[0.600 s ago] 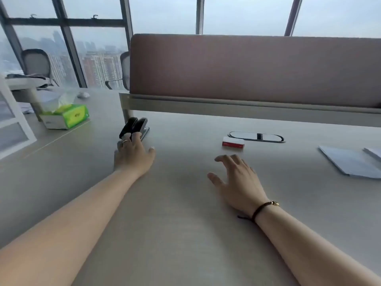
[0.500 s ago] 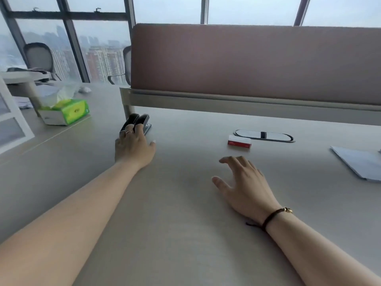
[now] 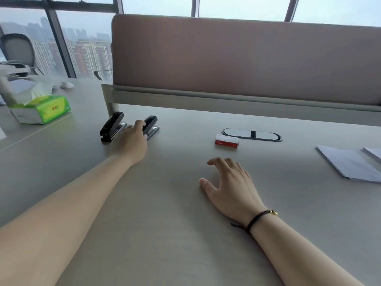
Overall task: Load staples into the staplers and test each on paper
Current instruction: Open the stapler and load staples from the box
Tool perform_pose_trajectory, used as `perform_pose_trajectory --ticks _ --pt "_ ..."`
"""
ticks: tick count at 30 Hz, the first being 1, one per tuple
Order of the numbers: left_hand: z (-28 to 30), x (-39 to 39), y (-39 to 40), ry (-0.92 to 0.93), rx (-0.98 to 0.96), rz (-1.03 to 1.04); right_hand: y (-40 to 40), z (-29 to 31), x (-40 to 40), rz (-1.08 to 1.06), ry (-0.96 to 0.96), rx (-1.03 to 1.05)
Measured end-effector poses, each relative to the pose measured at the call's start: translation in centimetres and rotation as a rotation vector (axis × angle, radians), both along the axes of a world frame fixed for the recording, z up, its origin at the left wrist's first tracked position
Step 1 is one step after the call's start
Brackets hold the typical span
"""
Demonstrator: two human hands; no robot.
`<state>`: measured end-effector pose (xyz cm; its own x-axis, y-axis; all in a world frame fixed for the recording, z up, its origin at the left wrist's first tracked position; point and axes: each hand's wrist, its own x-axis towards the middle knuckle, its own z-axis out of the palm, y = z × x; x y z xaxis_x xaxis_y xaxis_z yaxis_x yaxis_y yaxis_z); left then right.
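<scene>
Two black staplers lie on the grey desk at the far left. The left stapler (image 3: 112, 126) stands alone, apart from my hand. My left hand (image 3: 134, 141) grips the right stapler (image 3: 151, 125), fingers curled round its near end. A small red and white staple box (image 3: 226, 140) lies in the middle of the desk. White paper sheets (image 3: 350, 164) lie at the right edge. My right hand (image 3: 231, 186) rests on the desk below the staple box, fingers relaxed and spread, holding nothing.
A brown divider panel (image 3: 247, 58) runs along the back of the desk (image 3: 165, 223). An oval cable cover (image 3: 251, 134) sits behind the staple box. A green tissue pack (image 3: 41, 109) stands on the neighbouring desk at left, with office chairs (image 3: 18, 50) beyond.
My left hand has pulled the right stapler away from the left one, so the two staplers now lie apart. My right hand has stayed resting on the desk.
</scene>
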<state>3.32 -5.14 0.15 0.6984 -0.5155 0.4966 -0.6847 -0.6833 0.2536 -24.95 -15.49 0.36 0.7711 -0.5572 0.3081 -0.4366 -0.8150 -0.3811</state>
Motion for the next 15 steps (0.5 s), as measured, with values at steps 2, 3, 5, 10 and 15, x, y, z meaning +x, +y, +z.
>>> perform_pose_trajectory --ticks 2,3,5,10,15 --pt "0.0 -3.1 -0.2 0.033 -0.011 -0.108 0.0 0.2 0.0 -0.027 0.001 0.012" --pt "0.0 -5.0 -0.2 0.039 -0.017 -0.163 0.0 0.3 -0.1 -0.036 -0.004 0.024" --pt "0.0 -8.6 0.3 0.056 -0.033 -0.289 0.1 0.5 -0.4 -0.051 -0.02 0.055" --pt "0.2 -15.7 3.9 0.138 -0.036 -0.623 1.0 1.3 -2.1 -0.093 -0.159 0.276" --pt "0.4 -19.5 7.1 0.405 -0.094 -0.804 1.9 1.6 -7.2 0.069 -0.065 0.322"
